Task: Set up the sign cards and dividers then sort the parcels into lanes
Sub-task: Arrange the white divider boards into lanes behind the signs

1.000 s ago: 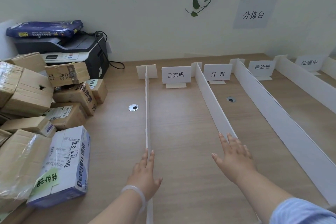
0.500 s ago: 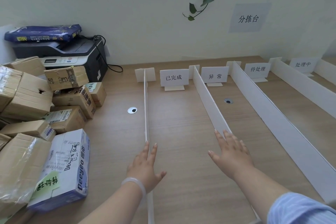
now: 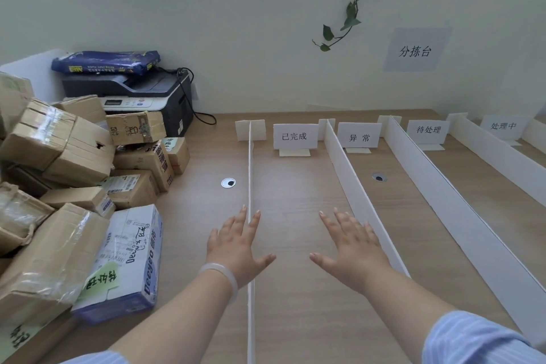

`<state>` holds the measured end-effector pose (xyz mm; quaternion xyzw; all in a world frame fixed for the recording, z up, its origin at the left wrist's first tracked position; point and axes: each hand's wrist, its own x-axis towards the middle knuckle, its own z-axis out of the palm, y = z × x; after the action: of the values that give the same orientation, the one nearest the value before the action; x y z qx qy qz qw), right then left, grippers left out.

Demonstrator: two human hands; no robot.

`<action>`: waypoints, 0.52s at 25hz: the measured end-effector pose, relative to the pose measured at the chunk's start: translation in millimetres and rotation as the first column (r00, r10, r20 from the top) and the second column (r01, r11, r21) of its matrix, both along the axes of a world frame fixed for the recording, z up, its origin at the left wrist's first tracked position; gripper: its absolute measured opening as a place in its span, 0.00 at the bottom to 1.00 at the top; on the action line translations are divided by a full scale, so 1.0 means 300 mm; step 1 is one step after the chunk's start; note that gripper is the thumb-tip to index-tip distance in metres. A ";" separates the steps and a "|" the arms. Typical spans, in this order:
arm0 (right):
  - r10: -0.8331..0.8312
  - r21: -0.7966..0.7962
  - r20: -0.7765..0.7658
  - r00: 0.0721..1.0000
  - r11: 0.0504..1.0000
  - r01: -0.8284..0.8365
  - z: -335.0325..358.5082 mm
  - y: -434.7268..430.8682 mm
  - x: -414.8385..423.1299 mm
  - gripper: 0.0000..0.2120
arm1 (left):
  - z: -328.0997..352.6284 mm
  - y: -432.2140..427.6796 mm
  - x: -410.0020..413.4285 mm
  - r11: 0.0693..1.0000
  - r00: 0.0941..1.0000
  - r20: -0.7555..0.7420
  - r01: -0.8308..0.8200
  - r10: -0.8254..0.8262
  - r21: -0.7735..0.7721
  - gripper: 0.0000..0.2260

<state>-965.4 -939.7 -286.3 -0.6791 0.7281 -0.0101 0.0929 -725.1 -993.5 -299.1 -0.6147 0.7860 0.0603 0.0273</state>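
Several white dividers stand upright on the wooden table and form lanes. My left hand hovers flat, fingers spread, over the leftmost divider. My right hand is flat beside the second divider, holding nothing. Sign cards stand at the lanes' far ends: one, a second, a third and a fourth. A pile of cardboard parcels lies at the left, with a white and blue box nearest me.
A printer with a blue bag on top stands at the back left against the wall. Two round cable holes sit in the tabletop. A paper sign hangs on the wall under a trailing plant.
The view has tilted up, so the window shows. Both hands have drawn slightly closer together and stay flat above the lane; the dividers and cards have not moved.
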 end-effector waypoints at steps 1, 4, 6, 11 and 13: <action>0.037 -0.016 0.002 0.999 0.999 -0.037 0.024 -0.011 0.022 0.41 | 0.022 0.015 0.013 1.000 1.000 0.000 -0.021 0.021 -0.012 0.41; 0.165 -0.076 0.004 0.986 0.983 -0.165 0.110 -0.047 0.115 0.41 | 0.097 0.082 0.090 0.992 0.993 -0.013 -0.118 0.118 -0.052 0.41; 0.241 -0.109 0.014 0.970 0.965 -0.238 0.165 -0.062 0.184 0.41 | 0.157 0.122 0.160 0.979 0.983 -0.024 -0.184 0.183 -0.082 0.40; 0.444 -0.246 0.010 0.896 0.870 -0.428 0.299 -0.061 0.366 0.41 | 0.330 0.228 0.323 0.901 0.917 -0.101 -0.399 0.387 -0.170 0.40; 0.471 -0.284 0.026 0.882 0.849 -0.446 0.326 -0.047 0.421 0.41 | 0.362 0.267 0.366 0.879 0.895 -0.122 -0.444 0.429 -0.173 0.40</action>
<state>-839.1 -953.6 -188.6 -0.8381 0.5314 -0.1187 0.0336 -615.2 -913.4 -190.5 -0.7727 0.6297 0.0118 -0.0794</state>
